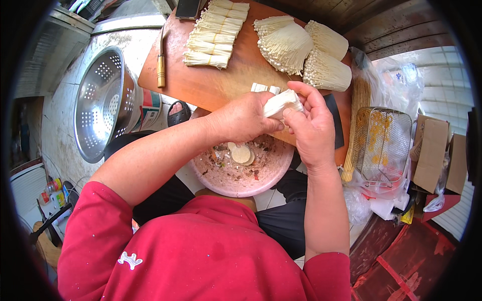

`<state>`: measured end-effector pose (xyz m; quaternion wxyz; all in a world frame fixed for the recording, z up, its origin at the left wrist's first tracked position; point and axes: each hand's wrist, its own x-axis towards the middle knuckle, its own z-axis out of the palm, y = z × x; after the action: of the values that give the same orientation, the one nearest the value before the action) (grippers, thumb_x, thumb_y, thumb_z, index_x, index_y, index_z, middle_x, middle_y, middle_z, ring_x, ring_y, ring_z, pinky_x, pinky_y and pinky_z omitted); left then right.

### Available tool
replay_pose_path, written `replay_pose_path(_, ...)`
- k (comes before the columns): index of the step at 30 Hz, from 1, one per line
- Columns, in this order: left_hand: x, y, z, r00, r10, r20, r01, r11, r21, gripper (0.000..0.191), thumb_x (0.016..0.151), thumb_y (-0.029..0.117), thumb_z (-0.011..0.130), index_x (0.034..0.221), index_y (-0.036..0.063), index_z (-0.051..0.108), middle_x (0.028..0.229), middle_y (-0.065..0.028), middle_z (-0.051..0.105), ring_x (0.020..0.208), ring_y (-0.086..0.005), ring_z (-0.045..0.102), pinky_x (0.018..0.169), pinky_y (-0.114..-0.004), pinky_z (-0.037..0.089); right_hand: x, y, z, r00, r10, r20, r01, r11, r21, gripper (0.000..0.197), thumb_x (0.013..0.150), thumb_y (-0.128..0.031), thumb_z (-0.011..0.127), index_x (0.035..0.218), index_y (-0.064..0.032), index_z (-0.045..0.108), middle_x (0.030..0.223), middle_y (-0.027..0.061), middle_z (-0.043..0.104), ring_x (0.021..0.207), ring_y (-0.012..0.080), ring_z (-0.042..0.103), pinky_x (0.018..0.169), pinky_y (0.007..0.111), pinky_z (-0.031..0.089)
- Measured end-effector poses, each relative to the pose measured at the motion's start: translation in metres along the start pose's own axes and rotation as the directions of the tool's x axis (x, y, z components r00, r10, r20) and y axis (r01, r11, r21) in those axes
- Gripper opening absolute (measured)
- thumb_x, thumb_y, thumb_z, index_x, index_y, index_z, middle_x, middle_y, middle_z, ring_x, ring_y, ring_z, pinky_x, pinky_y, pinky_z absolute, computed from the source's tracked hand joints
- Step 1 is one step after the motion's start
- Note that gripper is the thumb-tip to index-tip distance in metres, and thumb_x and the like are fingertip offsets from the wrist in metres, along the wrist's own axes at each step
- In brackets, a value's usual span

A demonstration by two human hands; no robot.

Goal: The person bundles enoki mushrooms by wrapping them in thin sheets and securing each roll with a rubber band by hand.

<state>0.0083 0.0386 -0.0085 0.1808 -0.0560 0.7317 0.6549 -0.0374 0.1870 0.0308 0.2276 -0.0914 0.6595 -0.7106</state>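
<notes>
Both my left hand [241, 114] and my right hand [314, 126] grip a small bundle of enoki mushrooms [280, 104] above the near edge of a wooden board [177, 81]. My right fingers and thumb press on its side. Just behind it lie short pale enoki pieces [260, 87], partly hidden. A row of enoki bundles [211, 47] bound with yellow bands lies at the far left of the board. Large loose enoki clumps [286, 43] are piled at the far right. Beneath my hands, a pink basin [260, 180] holds scraps and round cut-off root ends [241, 153].
A wooden-handled knife [161, 71] and a phone [187, 8] lie on the board. To the left, a steel colander [99, 103] tilts against a bucket [150, 107]. Rightward are a straw brush [356, 124], a wire basket [384, 145] with yellow bands, and cardboard boxes [431, 154].
</notes>
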Motion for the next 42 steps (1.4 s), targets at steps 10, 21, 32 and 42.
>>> replay_pose_path(10,-0.005,-0.001,0.002,0.945,0.214,-0.249,-0.018,0.790,0.613,0.032,0.079,0.019,0.068,0.104,0.0061,0.053,0.089,-0.0200,0.064,0.084,-0.0402,0.063,0.072,-0.047,0.051,0.001,0.017,0.002,0.981,0.190,-0.049,-0.188,0.982,0.033,0.033,0.088,-0.005,0.061,0.120,0.0047,0.054,0.093,0.0058,0.063,0.072,0.0077,0.059,0.065,0.020,0.049)
replay_pose_path(21,-0.010,0.004,0.008,0.960,0.223,-0.166,-0.043,0.709,0.704,0.037,0.076,0.017,0.068,0.103,0.0034,0.048,0.085,-0.0205,0.063,0.078,-0.0410,0.063,0.067,-0.048,0.051,0.002,0.033,0.006,0.994,-0.006,-0.109,0.010,0.999,0.038,0.021,0.079,0.004,0.051,0.097,0.0005,0.061,0.092,0.0018,0.061,0.081,0.0072,0.055,0.074,0.022,0.047)
replay_pose_path(32,-0.002,-0.002,-0.004,0.950,0.199,-0.239,-0.056,0.866,0.497,0.033,0.080,0.019,0.070,0.105,0.0023,0.054,0.090,-0.0174,0.066,0.078,-0.0367,0.066,0.068,-0.045,0.052,0.002,0.014,0.007,0.997,0.077,-0.016,-0.075,0.989,0.126,0.049,0.084,-0.004,0.063,0.130,0.0001,0.046,0.114,0.0085,0.056,0.070,0.0051,0.056,0.056,0.017,0.044)
replay_pose_path(42,-0.004,0.012,-0.020,0.891,-0.112,0.440,0.363,0.757,-0.543,0.023,0.083,0.009,0.070,0.102,0.0043,0.058,0.065,-0.0015,0.052,0.040,-0.0089,0.045,0.037,-0.022,0.036,0.006,-0.002,-0.024,0.981,0.117,0.153,-0.137,0.982,0.128,0.048,0.083,0.000,0.061,0.129,0.0023,0.049,0.109,0.0085,0.061,0.072,0.0064,0.059,0.059,0.017,0.045)
